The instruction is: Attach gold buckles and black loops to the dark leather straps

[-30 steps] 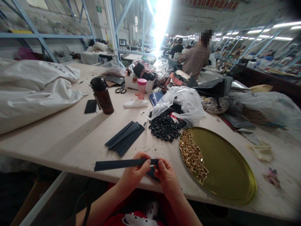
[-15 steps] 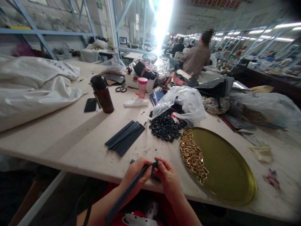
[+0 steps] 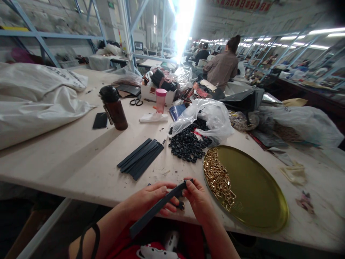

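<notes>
A dark blue-black strap (image 3: 159, 207) slants from the table's front edge down towards my lap. My right hand (image 3: 196, 192) pinches its upper end between thumb and fingers. My left hand (image 3: 151, 198) is open, its fingers spread around and behind the strap, loosely touching it at most. Below the fingers, a small dark piece with a glint of gold (image 3: 181, 205) is partly hidden. A stack of similar dark strips (image 3: 141, 158) lies ahead. Beyond my right hand is a heap of small black loops (image 3: 187, 145), and to the right a gold tray (image 3: 258, 187) holds many gold rectangular buckles (image 3: 218, 176).
A clear plastic bag (image 3: 215, 115) partly covers the loops. Farther back stand a dark bottle (image 3: 115, 111), a pink-lidded cup (image 3: 160, 100) and scissors (image 3: 136, 102). A phone (image 3: 100, 120) lies at left, near a large white sack (image 3: 37, 104). A person (image 3: 222, 66) is farther off.
My left hand has loosened from the strap and spread its fingers. My right hand has shifted slightly right, keeping the strap's end. The strap's lower end has swung right.
</notes>
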A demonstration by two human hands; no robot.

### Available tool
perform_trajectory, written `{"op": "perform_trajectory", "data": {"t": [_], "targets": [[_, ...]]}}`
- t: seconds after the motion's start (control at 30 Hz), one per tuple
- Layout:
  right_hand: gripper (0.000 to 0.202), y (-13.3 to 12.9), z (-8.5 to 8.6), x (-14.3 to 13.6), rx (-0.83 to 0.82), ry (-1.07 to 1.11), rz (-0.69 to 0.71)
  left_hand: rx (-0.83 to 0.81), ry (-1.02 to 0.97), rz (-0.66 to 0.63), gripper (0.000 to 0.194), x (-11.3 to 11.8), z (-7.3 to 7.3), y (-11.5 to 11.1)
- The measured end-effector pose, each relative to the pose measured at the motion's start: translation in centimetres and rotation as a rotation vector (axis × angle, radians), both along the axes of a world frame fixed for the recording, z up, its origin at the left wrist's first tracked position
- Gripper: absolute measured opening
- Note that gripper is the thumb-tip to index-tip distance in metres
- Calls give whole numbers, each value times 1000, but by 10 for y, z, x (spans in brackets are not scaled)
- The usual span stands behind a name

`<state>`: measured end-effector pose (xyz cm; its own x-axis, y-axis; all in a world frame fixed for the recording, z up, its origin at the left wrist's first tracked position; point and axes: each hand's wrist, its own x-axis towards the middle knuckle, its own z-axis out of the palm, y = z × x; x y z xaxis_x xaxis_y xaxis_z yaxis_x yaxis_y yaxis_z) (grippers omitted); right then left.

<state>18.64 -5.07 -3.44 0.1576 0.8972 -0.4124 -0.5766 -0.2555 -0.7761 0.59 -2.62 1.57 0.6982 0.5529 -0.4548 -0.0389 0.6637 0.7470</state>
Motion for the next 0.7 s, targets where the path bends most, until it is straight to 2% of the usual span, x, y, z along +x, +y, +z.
{"op": "perform_trajectory", "data": {"t": [0.1, 0.17, 0.27, 0.37, 0.47, 0.53, 0.6, 0.7], "targets": [[29, -2, -2, -5, 14, -47, 46, 81, 47, -76, 49, 5, -8, -3], [33, -4, -3, -15, 28, -91, 48, 189, 136, -8, 52, 13, -14, -6], [42, -8, -6, -32, 83, -152, 81, 275, 212, 174, 58, 24, -18, -7], [44, -10, -10, -28, 199, -303, 144, 284, 207, 206, 53, 26, -24, -6], [35, -6, -13, 12, 263, -809, 144, 280, 222, 168, 40, 21, -38, -5], [25, 1, -13, 51, 203, -1259, 83, 275, 242, 199, 42, 18, -48, -4], [25, 11, -13, 87, 57, -1653, 80, 284, 252, 196, 43, 19, -55, -6], [19, 28, -16, 119, -46, -1781, 94, 340, 242, 134, 44, 25, -58, -10]]}}
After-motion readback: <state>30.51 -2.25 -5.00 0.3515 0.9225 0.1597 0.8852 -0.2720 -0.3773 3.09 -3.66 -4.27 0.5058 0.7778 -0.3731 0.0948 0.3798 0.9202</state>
